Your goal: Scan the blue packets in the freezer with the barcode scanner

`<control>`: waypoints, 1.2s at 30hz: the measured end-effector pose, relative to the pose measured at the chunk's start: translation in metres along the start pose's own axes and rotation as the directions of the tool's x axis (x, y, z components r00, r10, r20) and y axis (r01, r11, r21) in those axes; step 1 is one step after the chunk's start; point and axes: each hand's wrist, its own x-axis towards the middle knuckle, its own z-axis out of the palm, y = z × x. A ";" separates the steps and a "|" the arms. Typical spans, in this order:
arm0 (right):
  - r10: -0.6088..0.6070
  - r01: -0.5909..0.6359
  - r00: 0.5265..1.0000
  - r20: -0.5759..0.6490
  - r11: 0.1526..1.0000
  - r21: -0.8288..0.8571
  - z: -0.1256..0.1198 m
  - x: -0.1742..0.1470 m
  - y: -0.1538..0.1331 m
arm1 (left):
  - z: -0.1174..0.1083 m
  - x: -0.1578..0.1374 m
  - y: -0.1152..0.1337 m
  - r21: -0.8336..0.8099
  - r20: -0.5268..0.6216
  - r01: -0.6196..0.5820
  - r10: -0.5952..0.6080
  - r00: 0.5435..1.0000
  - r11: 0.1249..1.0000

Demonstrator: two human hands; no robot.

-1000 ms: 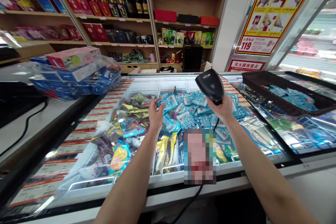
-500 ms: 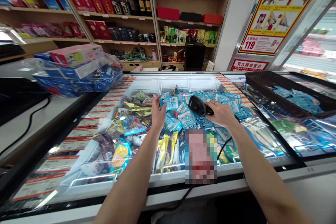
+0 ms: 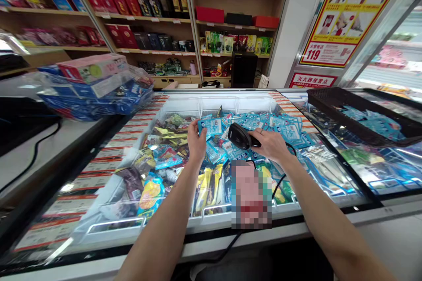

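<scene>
My left hand (image 3: 197, 140) pinches the left end of a small blue packet (image 3: 212, 126) with a white barcode label on it. In my right hand (image 3: 272, 142) is a black barcode scanner (image 3: 240, 136), gripped by its handle, its head tilted left close to the packet. A black cable (image 3: 280, 182) runs down from the scanner. Many similar blue packets (image 3: 290, 132) lie spread under and behind the scanner, above the chest freezer's glass. Ice cream wrappers (image 3: 204, 191) show through the glass.
A plastic-wrapped stack of boxes (image 3: 99, 83) stands at the left. At the right a dark brown tray (image 3: 349, 134) holds more blue packets. A pixelated patch covers something near the freezer's front edge (image 3: 211, 248). Shelves of boxes and bottles (image 3: 165, 19) line the back.
The barcode scanner in my right hand has moved left, nearer the packet. My left hand has shifted slightly left with the packet still in it.
</scene>
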 end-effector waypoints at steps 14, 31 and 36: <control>-0.017 0.017 0.999 -0.034 1.000 0.002 0.004 0.000 0.001 | 0.001 0.000 -0.001 0.066 0.033 -0.025 0.023 0.999 0.998; -0.035 0.034 0.998 -0.057 0.999 -0.009 0.013 0.009 -0.002 | 0.002 -0.002 0.005 0.052 0.082 -0.044 0.040 0.996 0.998; -0.037 0.038 0.997 -0.069 0.999 0.021 0.011 0.008 -0.002 | 0.001 -0.002 0.005 0.073 0.057 -0.061 0.056 0.997 0.995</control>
